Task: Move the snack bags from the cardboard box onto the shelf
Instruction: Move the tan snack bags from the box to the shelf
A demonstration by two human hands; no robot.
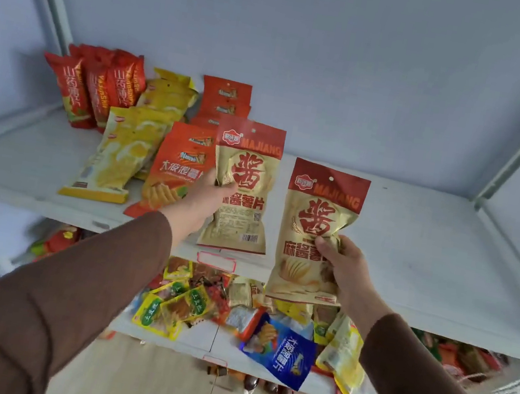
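Two beige MAJIANG bags are held upright. The left bag (243,183) is clasped by the left hand (206,203) over the white shelf (413,257); the right bag (316,233) is gripped by the right hand (348,270) at the shelf's front edge.

My left hand (204,203) is stretched far forward and up, the arm in a brown sleeve almost straight, and its fingers (224,187) close around the edge of a snack bag (247,174). My right hand (344,267) is nearer to me and a little lower, with the elbow bent. Its thumb lies on the front of a second snack bag (317,227) and the other fingers are behind it.
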